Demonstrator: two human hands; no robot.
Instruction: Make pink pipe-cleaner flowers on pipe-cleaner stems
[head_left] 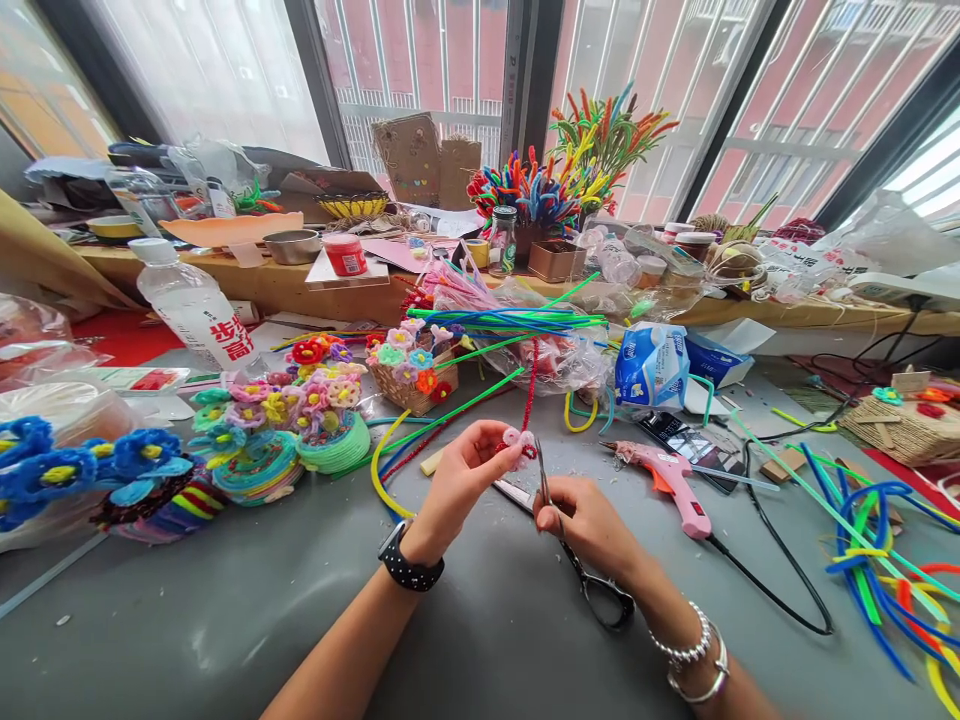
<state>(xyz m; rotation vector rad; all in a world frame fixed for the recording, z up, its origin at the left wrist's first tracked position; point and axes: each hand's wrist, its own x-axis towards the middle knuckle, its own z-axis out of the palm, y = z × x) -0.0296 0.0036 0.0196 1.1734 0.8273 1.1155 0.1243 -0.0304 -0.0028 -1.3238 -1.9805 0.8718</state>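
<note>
My left hand (474, 467) is closed, pinching a small pink and red pipe-cleaner flower (520, 445) between thumb and fingertips. A red pipe-cleaner stem (533, 385) runs up from the flower. Close to its right side, my right hand (581, 517) grips a thin silver metal tool (543, 472) that points upward at the flower. Whether this tool is tweezers or small blades I cannot tell. Scissors with black handles (611, 605) lie beneath my right hand, which partly hides them; a silver blade (516, 493) shows to its left.
A pink glue gun (671, 485) and a phone (690, 450) lie at right, beside loose pipe cleaners (874, 560). Flower-filled baskets (259, 470) and a tilted bottle (191, 305) stand at left. A tissue pack (651, 367) sits behind; the ledge holds a pipe-cleaner bunch (529, 195).
</note>
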